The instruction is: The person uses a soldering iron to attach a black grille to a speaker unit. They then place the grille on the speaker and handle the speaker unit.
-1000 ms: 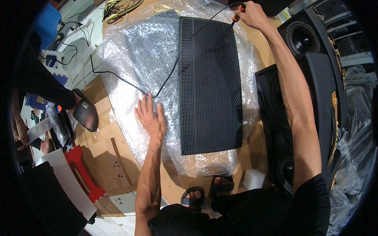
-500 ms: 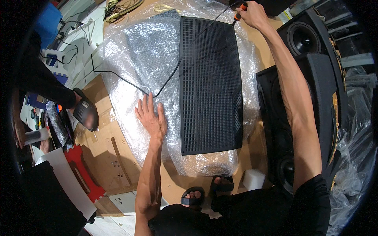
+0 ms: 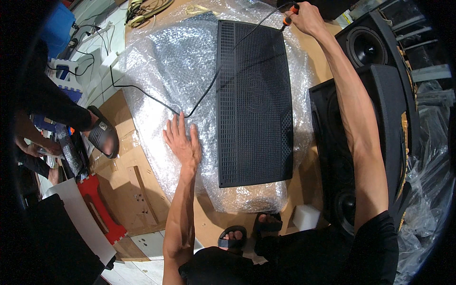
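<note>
While the left hand (image 3: 183,146) lies palm down on the bubble wrap (image 3: 180,57), its fingers are moderately spread and grip nothing; its longest fingertips meet the bend of a black cord (image 3: 142,94), though whether they press on it cannot be told; the right hand (image 3: 305,18) reaches to the far side, fingers closed around an orange-and-black corded tool (image 3: 287,21), whose dark tip points down at the far right corner of a black perforated panel (image 3: 254,118); contact between tip and panel is too small to confirm.

Panel position: flat on the bubble wrap, long sides running away from the person, just right of the left hand; the cord crosses its far part, then runs over the wrap toward the far left.

Surroundings: cardboard (image 3: 209,218) beneath the wrap; black speaker cabinets (image 3: 387,95) along the right side, under the right forearm; white foam block (image 3: 306,217) near the person's sandals (image 3: 232,242); at far left, a co-worker's sandalled foot (image 3: 102,135) on cardboard, beside a red plastic piece (image 3: 100,202).
</note>
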A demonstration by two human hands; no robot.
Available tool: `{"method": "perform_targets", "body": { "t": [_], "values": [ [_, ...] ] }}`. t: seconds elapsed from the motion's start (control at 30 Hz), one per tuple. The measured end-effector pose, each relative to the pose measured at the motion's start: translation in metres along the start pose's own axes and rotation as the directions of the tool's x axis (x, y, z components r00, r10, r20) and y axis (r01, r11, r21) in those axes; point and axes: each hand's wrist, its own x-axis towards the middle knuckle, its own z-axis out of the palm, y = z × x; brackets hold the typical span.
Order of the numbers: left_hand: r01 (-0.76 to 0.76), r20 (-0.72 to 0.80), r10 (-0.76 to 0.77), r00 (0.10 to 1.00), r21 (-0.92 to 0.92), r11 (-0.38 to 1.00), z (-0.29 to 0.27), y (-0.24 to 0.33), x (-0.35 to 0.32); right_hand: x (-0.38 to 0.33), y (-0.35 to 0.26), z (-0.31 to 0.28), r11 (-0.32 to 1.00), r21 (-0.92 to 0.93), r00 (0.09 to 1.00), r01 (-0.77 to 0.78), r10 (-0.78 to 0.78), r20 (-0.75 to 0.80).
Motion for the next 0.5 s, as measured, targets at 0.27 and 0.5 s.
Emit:
{"method": "perform_targets", "body": {
  "t": [0.27, 0.5],
  "values": [
    [0.01, 0.008, -0.01, 1.0, -0.036, 0.999, 0.002, 0.011, 0.004, -0.009, -0.025, -0.032, 0.998, 0.035, 0.99, 0.062, -0.057, -0.129],
    [0.013, -0.054, -0.02, 0.998, -0.12, 0.993, 0.002, -0.004, -0.001, -0.041, -0.112, -0.04, 0.786, -0.236, 0.593, 0.572, -0.595, -0.543]
  ]
}}
